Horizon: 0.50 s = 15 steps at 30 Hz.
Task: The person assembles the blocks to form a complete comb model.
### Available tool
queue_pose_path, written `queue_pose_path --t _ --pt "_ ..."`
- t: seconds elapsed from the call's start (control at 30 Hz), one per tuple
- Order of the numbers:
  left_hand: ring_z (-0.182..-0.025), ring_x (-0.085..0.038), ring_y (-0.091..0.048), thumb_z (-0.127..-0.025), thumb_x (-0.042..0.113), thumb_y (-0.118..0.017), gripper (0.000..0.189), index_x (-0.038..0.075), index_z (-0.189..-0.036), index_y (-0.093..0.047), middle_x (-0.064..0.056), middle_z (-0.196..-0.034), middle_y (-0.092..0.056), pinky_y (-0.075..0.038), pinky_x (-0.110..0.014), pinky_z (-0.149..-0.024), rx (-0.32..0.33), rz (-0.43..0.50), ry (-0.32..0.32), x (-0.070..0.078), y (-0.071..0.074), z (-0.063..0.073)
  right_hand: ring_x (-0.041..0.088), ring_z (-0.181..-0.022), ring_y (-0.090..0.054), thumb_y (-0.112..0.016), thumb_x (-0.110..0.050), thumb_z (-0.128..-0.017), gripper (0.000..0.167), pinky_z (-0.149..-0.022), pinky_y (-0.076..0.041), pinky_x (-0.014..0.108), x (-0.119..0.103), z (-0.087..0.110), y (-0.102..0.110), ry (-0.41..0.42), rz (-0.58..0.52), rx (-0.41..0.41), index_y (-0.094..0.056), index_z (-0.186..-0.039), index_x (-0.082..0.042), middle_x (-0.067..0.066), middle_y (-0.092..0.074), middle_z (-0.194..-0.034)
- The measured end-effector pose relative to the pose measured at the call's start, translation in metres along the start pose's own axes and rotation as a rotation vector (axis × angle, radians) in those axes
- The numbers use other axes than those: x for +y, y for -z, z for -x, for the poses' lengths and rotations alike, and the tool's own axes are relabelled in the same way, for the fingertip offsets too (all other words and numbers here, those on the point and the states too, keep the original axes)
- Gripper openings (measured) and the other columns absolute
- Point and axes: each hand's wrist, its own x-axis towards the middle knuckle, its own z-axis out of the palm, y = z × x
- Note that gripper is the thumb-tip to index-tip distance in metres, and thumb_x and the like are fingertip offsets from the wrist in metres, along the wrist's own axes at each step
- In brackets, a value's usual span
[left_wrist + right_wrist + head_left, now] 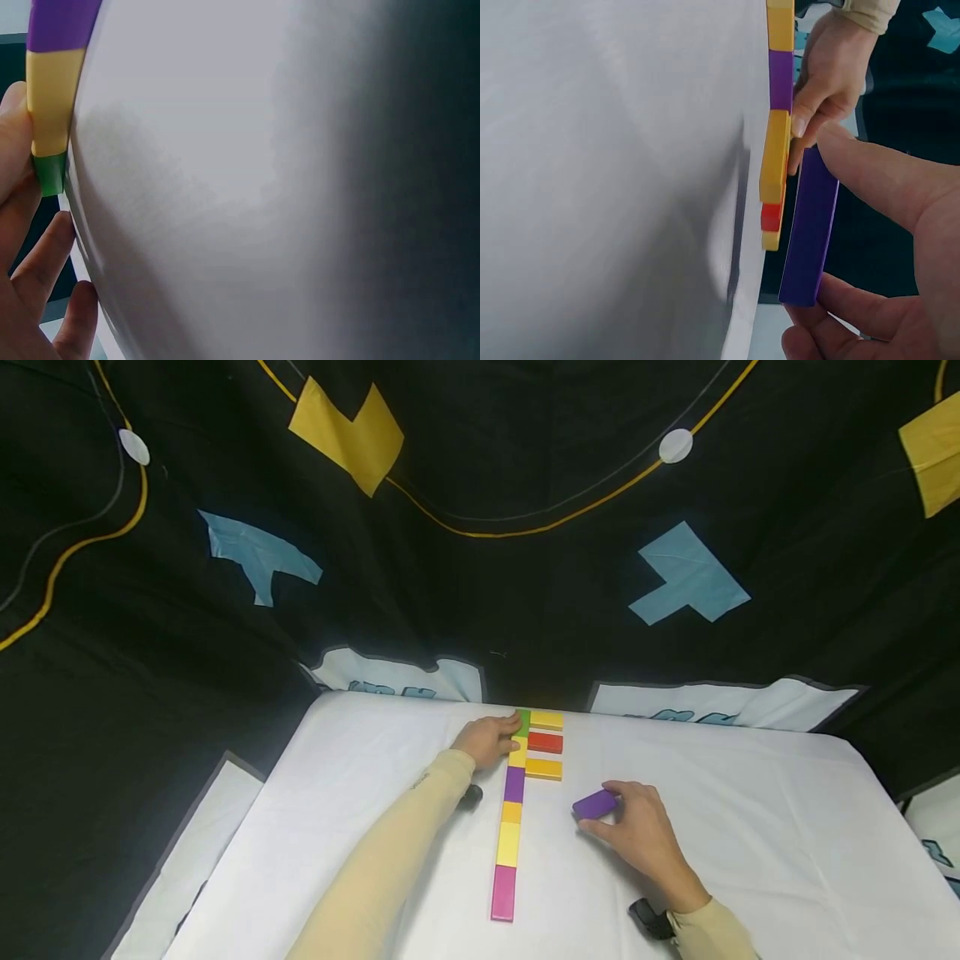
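Note:
A column of coloured blocks runs down the white table: a green block [522, 722] at the far end, then a yellow block [517, 752], a purple one [514, 784], an orange one [511, 812], another yellow one [507, 844] and a pink one [503, 893] nearest. My left hand [486, 741] touches the far end from the left, fingertips at the green block and thumb by the yellow. To the right of the column, my right hand [637, 828] pinches a loose purple block [810, 229] between thumb and fingers, above the tabletop.
Against the column's right side lie a far yellow block [547, 721], a red block [545, 742] and an orange-yellow block [543, 769], like rungs. The white-clothed table [720, 827] ends at a dark curtain [487, 602] behind.

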Motion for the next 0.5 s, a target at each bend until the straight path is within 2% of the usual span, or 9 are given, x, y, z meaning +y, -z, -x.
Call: queue_pose_path --t 0.23,0.5 --pt "-0.143 -0.021 -0.041 -0.098 0.034 -0.065 0.055 0.021 -0.149 -0.050 0.006 -0.156 -0.041 -0.033 -0.038 -0.119 -0.004 -0.012 0.001 0.000 0.000 0.000 0.038 -0.112 -0.054 -0.091 -0.032 -0.071 0.071 -0.097 -0.049 0.054 -0.009 -0.005 -0.009 0.016 0.007 0.028 -0.064 -0.123 0.007 0.023 -0.067 -0.118" --pt "-0.143 -0.022 -0.041 -0.099 0.035 -0.065 0.055 0.021 -0.149 -0.049 0.006 -0.157 -0.041 -0.033 -0.039 -0.119 -0.007 -0.016 -0.010 0.000 0.001 0.000 0.035 -0.108 -0.054 -0.092 -0.035 -0.070 0.074 -0.091 -0.052 0.050 -0.022 -0.010 -0.017 -0.017 0.034 -0.003 -0.064 -0.124 0.007 0.020 -0.067 -0.115"
